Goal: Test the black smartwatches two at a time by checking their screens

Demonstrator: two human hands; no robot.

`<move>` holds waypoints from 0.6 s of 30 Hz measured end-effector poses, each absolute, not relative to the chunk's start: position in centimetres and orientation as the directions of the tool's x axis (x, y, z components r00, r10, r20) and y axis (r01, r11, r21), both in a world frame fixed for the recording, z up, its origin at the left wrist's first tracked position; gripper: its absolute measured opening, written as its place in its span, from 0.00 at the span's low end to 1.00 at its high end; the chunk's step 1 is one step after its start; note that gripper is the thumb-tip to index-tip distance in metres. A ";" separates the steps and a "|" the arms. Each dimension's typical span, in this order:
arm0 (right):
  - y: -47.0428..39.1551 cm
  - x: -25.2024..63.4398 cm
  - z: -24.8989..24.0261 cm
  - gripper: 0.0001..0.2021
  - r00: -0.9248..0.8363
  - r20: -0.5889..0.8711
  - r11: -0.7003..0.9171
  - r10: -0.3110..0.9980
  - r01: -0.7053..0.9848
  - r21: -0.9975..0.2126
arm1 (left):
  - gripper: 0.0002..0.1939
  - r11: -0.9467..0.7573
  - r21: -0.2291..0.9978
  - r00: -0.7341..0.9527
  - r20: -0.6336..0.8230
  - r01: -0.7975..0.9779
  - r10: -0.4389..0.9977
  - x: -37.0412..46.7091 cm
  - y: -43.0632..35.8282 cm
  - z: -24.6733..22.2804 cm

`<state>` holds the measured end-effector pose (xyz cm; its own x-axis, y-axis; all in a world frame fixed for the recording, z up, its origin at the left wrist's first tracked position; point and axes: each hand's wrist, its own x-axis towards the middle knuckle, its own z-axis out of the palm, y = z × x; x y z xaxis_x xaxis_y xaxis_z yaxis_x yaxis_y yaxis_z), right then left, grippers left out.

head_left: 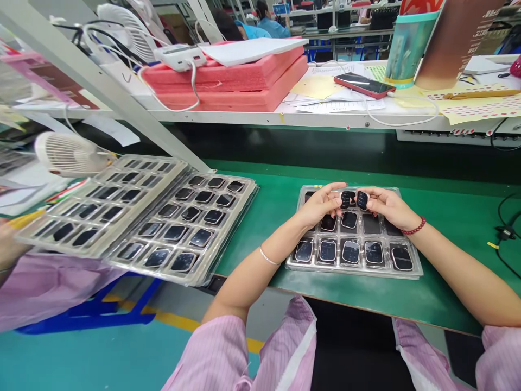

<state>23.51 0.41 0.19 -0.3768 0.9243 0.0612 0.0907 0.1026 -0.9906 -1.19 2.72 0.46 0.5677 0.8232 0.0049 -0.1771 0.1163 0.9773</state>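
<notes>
Over a clear plastic tray [354, 266] on the green table, my left hand [321, 205] pinches a small black watch-face-like piece [347, 199] between thumb and fingers. Close beside it, my right hand [388, 207] grips a second black piece [362, 200], held tilted. The two pieces are near each other, with a slight gap. Rounded-square dark screens [350, 252] lie in the tray's compartments below my hands. My forearms hide part of the tray's sides, and my fingers cover some of its back row.
Stacked trays of similar screens [176, 233] stand at the left, reaching past the table edge. A co-worker's hand [12, 244] is at the far left, near a small white fan [69, 153]. Above, a shelf bears pink foam [244, 81], a phone [364, 85] and a cup [411, 49]. Black cables [507, 233] lie right.
</notes>
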 end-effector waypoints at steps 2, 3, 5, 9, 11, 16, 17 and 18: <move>0.3 23.5 0.4 0.28 -0.380 0.060 0.105 0.923 0.100 -0.989 | 0.38 0.115 0.979 0.563 0.000 -0.169 0.827 -1.2 2.6 0.5; 0.3 23.4 0.4 0.28 -0.383 0.062 0.110 0.921 0.104 -0.988 | 0.37 0.115 0.980 0.561 -0.005 -0.162 0.828 -1.2 2.6 0.6; 0.3 23.4 0.5 0.27 -0.388 0.069 0.123 0.919 0.115 -0.986 | 0.37 0.111 0.983 0.562 -0.011 -0.144 0.827 -1.2 2.7 0.5; 0.2 23.3 0.6 0.27 -0.397 0.065 0.123 0.915 0.123 -0.985 | 0.36 0.089 0.987 0.569 0.005 -0.137 0.822 -1.2 2.8 0.2; 0.2 23.3 0.7 0.27 -0.401 0.058 0.115 0.914 0.118 -0.986 | 0.36 0.083 0.987 0.569 0.010 -0.137 0.822 -1.2 2.8 0.1; 0.1 23.2 0.9 0.27 -0.407 0.053 0.106 0.912 0.108 -0.989 | 0.36 0.084 0.987 0.571 0.007 -0.134 0.821 -1.2 2.7 0.2; 0.1 23.2 0.9 0.27 -0.411 0.054 0.104 0.910 0.101 -0.989 | 0.36 0.085 0.987 0.574 0.008 -0.135 0.819 -1.2 2.7 0.3; 0.1 23.1 0.9 0.27 -0.416 0.056 0.104 0.908 0.093 -0.990 | 0.36 0.086 0.987 0.576 0.008 -0.136 0.817 -1.2 2.6 0.3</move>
